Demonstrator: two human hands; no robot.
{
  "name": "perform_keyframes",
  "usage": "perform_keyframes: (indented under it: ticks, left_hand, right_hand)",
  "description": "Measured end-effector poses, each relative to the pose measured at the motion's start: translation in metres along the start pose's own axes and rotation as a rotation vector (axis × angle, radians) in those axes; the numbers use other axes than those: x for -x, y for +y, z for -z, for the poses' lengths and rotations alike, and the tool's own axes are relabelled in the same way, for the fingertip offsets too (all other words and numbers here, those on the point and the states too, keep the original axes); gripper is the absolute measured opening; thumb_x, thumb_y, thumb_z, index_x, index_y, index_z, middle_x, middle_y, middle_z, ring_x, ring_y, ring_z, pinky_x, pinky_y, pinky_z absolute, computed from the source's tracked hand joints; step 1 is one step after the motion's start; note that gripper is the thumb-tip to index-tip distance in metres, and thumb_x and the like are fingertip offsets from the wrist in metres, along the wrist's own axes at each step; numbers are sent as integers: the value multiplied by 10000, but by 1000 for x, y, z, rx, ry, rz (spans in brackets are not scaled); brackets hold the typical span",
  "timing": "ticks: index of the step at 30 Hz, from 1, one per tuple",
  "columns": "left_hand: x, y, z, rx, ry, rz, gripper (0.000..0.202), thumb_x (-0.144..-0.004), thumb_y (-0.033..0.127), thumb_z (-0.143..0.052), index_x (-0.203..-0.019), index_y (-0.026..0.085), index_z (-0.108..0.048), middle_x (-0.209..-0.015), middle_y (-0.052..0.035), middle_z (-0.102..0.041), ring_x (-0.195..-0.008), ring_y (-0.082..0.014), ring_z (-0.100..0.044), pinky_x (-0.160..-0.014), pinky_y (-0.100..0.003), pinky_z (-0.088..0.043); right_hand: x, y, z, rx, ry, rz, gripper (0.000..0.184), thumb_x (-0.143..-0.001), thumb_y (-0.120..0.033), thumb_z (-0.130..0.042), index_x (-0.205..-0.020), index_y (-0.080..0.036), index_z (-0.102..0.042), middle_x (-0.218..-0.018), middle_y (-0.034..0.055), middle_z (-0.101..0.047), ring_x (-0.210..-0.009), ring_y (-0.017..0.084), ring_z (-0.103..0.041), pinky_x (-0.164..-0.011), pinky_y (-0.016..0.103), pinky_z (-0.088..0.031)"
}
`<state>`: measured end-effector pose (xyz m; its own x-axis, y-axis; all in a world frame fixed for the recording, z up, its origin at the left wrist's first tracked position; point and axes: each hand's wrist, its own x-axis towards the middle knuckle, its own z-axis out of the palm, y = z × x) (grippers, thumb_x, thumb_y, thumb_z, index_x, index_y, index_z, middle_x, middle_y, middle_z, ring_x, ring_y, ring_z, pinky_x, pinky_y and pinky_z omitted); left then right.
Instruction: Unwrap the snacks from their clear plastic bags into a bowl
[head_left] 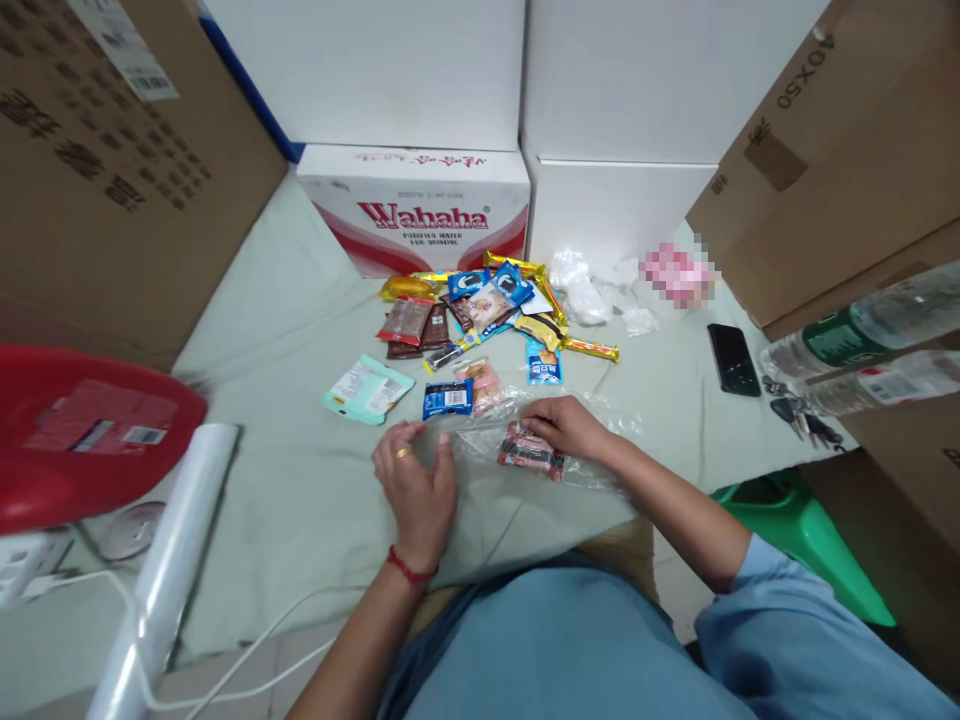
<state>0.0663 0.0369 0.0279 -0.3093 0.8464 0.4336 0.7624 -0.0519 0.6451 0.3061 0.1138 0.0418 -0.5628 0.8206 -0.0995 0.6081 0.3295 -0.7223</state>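
A clear plastic bag (pixel 592 475) lies stretched out in front of me, hard to make out against the cloth. My left hand (pixel 416 490), wearing a ring and a red bracelet, has curled fingers at the bag's left edge; the thumb stands up and the film runs to the fingers. My right hand (pixel 566 425) pinches the top of a red-brown snack packet (pixel 531 455), which lies at or within the bag; I cannot tell which. Just beyond are a dark blue packet (pixel 448 398), a pink packet (pixel 480 385) and a mint-green pouch (pixel 367 388).
Several snacks are heaped beyond, including a red packet (pixel 405 320) and a yellow stick (pixel 590 348). A Wahaha carton (pixel 427 215) stands behind. To the right are crumpled plastic (pixel 581 288), a phone (pixel 733 360), keys (pixel 810 420) and bottles (pixel 847 340). A plastic film roll (pixel 169 560) lies left.
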Motion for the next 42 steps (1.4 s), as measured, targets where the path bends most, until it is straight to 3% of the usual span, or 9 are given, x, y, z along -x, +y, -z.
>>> perform_keyframes:
  ticks: [3,7,12,16,19,23,26,37,42]
  left_hand:
    - [9,20,12,-64,56,-230,175,-959,260,-577,-1125,216,-608,-1092,-115,-666,-1151,-298,-598,-1018,-500,-423]
    - [29,41,9,55,-179,-431,221,-951,145,-559,-1136,246,-625,-994,-57,-707,-944,-229,-635,-852,-397,-446]
    - [38,38,-15,212,-195,-165,176,-986,224,-536,-1144,214,-613,-1051,-82,-654,-995,-230,-607,-869,-383,-496]
    - [30,26,-20,197,-118,1,268,-979,321,-577,-1215,194,-574,-1112,-101,-592,-989,-227,-580,-848,-381,-518]
    - [17,19,-17,113,-64,-13,374,-977,355,-576,-1309,185,-552,-1202,-134,-581,-1088,-257,-560,-947,-438,-501]
    - [6,16,-20,-24,-131,-169,319,-969,352,-590,-1258,229,-645,-1394,-163,-534,-1348,-350,-450,-1131,-601,-344]
    - [5,16,-28,-84,-203,-230,155,-956,330,-607,-1011,237,-718,-1379,-132,-571,-1456,-395,-342,-1153,-659,-284]
    - [9,12,-33,12,-97,-295,112,-979,270,-561,-938,225,-654,-1190,-103,-635,-1358,-300,-487,-1138,-541,-388]
    - [7,17,-32,40,-100,-354,99,-986,247,-560,-954,218,-649,-1045,-81,-694,-1254,-283,-576,-1146,-546,-369]
  right_hand:
    - [3,-2,-4,-42,61,-40,184,-1007,-268,-573,-1024,-204,-746,-910,31,-761,-795,155,-654,-731,238,-422]
    - [16,-9,-4,-56,119,-69,218,-1008,-298,-555,-1018,-201,-750,-890,36,-760,-767,157,-650,-710,243,-429]
    - [33,-7,6,-259,125,-139,360,-1022,-474,-506,-1021,-196,-735,-849,25,-741,-716,153,-639,-680,248,-462]
    - [37,9,15,-464,255,-404,410,-1007,-523,-461,-931,-181,-673,-888,45,-739,-589,127,-590,-586,254,-474]
    - [41,16,24,-410,106,-489,366,-969,-487,-526,-809,-183,-652,-674,3,-659,-490,112,-500,-524,250,-412]
    - [47,16,33,-212,-82,-345,414,-945,-505,-566,-696,-183,-639,-554,-40,-515,-550,112,-440,-558,246,-339]
    - [47,15,35,-201,-155,-280,409,-929,-548,-594,-796,-179,-710,-660,-27,-592,-637,127,-486,-596,248,-350]
    - [20,-5,41,-102,-117,-296,362,-874,-477,-736,-1061,-169,-769,-775,8,-695,-682,148,-579,-642,257,-392]
    - [-1,-21,46,117,-99,-140,343,-916,-437,-712,-1150,-193,-770,-963,66,-743,-860,200,-646,-751,276,-432]
